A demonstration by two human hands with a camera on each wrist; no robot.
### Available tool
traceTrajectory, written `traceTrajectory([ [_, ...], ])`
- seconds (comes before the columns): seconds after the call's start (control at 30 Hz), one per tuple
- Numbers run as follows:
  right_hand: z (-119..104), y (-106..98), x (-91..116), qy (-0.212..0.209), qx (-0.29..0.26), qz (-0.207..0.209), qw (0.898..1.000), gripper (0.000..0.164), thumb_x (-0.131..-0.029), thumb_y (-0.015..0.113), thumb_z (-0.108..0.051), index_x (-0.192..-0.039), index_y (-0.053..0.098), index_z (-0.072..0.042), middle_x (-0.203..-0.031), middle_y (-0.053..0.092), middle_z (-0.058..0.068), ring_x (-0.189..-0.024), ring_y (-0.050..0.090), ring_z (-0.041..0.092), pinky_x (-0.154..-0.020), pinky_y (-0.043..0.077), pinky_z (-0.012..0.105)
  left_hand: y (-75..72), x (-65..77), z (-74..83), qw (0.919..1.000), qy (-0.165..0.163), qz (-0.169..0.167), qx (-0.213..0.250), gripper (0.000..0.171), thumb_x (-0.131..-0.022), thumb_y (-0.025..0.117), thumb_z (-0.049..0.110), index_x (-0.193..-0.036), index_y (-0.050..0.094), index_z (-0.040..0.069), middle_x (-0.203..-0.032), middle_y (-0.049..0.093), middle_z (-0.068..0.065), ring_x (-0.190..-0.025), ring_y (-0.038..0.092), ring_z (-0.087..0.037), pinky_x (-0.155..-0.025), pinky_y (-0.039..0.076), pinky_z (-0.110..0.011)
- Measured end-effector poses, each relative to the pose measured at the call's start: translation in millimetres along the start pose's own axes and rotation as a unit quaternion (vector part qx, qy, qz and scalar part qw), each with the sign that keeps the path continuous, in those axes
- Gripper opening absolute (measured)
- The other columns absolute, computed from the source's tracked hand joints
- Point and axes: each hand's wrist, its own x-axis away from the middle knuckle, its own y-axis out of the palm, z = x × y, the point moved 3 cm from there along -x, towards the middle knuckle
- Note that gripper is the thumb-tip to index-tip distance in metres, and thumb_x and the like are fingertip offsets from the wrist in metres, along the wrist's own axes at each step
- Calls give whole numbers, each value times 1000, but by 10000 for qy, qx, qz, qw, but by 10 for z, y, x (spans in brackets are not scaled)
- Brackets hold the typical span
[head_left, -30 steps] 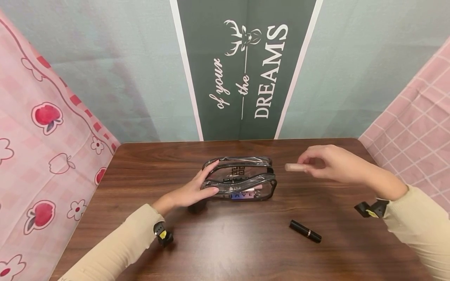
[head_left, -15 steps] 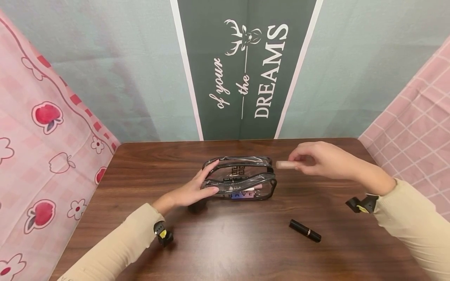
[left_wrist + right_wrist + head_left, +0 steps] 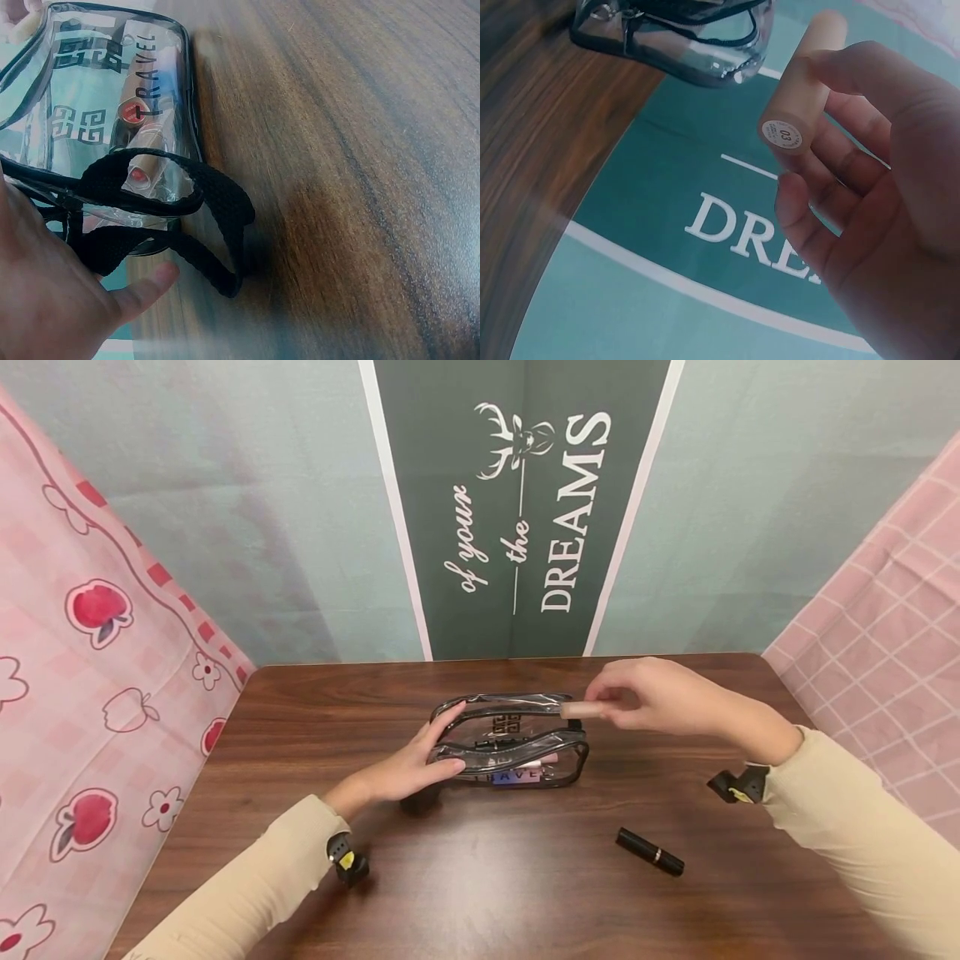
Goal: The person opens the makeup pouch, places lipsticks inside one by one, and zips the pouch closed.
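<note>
A clear cosmetic pouch (image 3: 562, 774) with black trim lies on the table, its top gaping. My left hand (image 3: 408, 767) rests on its left end, fingers on the far rim and thumb on the near one, spread fairly straight. In the left wrist view, a black strap loop (image 3: 225, 206) hangs off that end and several cosmetic tubes (image 3: 139, 154) show through the plastic. My right hand (image 3: 663, 697) pinches a beige lipstick tube (image 3: 802, 90) with an "03" label on its base. In the head view the tube's far tip overlaps the pouch's right end.
A black lipstick-like tube (image 3: 650, 852) lies on the brown wooden table (image 3: 480, 893), to the right and nearer me. Behind the table hangs a grey-green cloth (image 3: 315, 527) with lettering; pink cloths (image 3: 97, 710) hang at the sides.
My right hand has moved left with the beige lipstick tube, from apart from the pouch to its right end. My left hand has stayed on the pouch.
</note>
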Motion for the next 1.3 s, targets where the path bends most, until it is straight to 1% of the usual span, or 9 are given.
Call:
traceTrajectory([
  [0.3,-102,97,-180,-12,-118,-223,9997,21,-85,75,-9,-99,73,-26,-89,60,-18,-78,54,4,-71,48,32,-4,6,-2,10000,-39,20,-2,86,-98,59,54,-164,7,38,-169,-1,-11,-153,7,-39,-112,21,-70],
  [0.43,-141,138,-255,-90,-100,-219,9997,20,-84,74,-10,-97,72,-25,-88,59,-17,-76,54,5,-70,47,31,-6,12,12,10000,-22,14,32,86,-98,59,55,-164,6,37,-170,0,-8,-153,5,-37,-113,20,-69],
  [0.57,-193,180,-352,-176,-40,-201,9996,18,-84,75,-12,-96,72,-24,-87,59,-17,-74,54,6,-69,46,31,-9,20,16,10000,21,22,10,86,-99,59,54,-164,6,36,-169,0,-10,-153,6,-38,-113,21,-69],
  [0.67,-241,214,-425,-201,-36,-224,9995,18,-83,75,-13,-97,73,-24,-86,58,-16,-74,53,6,-69,46,30,-9,19,14,10000,27,41,-17,86,-99,60,52,-164,6,35,-168,1,-14,-152,9,-40,-112,23,-68],
  [0.73,-273,235,-466,-210,-46,-232,9995,18,-83,75,-13,-97,73,-24,-86,58,-16,-73,53,5,-67,46,30,-6,14,8,10000,-13,33,-11,85,-99,60,51,-164,6,37,-168,1,-14,-152,9,-39,-113,23,-68],
  [0.9,-344,282,-546,-312,-53,-213,9993,16,-85,74,-12,-97,73,-22,-86,58,-13,-72,52,6,-66,45,30,-1,3,-12,10000,-7,40,-9,85,-99,60,50,-164,7,37,-169,1,-13,-152,8,-39,-113,22,-68],
  [1.1,-407,337,-622,-276,-118,-245,9993,16,-85,74,-11,-97,73,-21,-86,59,-12,-73,53,7,-68,46,30,-9,9,-15,9999,31,81,51,85,-99,61,49,-164,8,36,-167,4,-17,-149,15,-40,-112,25,-66],
  [1.3,-448,387,-658,-237,-220,-366,9988,15,-86,74,-10,-96,73,-21,-86,59,-11,-73,53,7,-66,46,29,2,-2,-30,9999,-12,73,95,85,-98,62,50,-164,9,37,-165,7,-18,-147,19,-39,-112,27,-63],
])
